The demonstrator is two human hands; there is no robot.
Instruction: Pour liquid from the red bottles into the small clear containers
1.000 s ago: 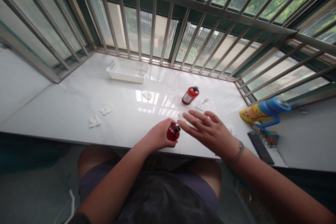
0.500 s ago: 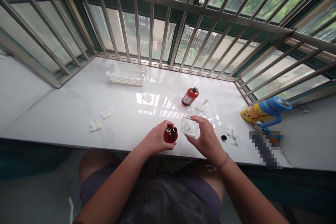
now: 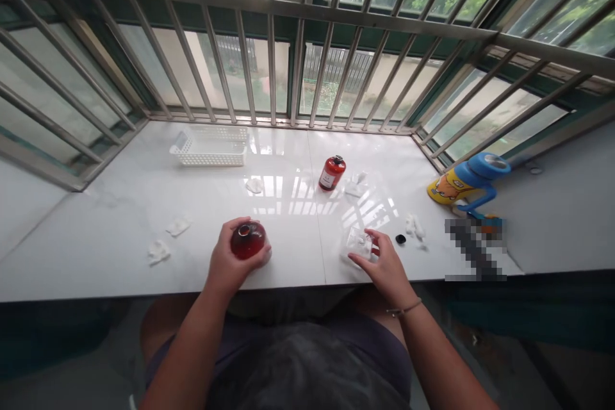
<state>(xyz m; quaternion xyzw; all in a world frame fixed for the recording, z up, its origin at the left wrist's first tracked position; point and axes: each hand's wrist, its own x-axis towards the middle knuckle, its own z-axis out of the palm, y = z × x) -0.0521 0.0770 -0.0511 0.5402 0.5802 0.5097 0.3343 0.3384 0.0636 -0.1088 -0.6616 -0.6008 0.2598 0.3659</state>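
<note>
My left hand is wrapped round a dark red glass bottle, whose open neck faces up toward me. To the right, my right hand grips a clear square glass bottle between thumb and fingers, near the front of the counter. Farther back stands a second red bottle with a white label and a dark neck. Just right of my right hand lies a small black cap. Whether either held bottle touches the counter I cannot tell.
A white perforated basket sits back left on the white counter. Crumpled tissues lie scattered about, with a clear item beside the standing bottle. At right are a blue-and-yellow flask and a pixelated patch. Metal bars line the back.
My hands have moved apart: the left has carried the red bottle leftward, while the right has shifted slightly right with the clear bottle. The camera view has turned a little.
</note>
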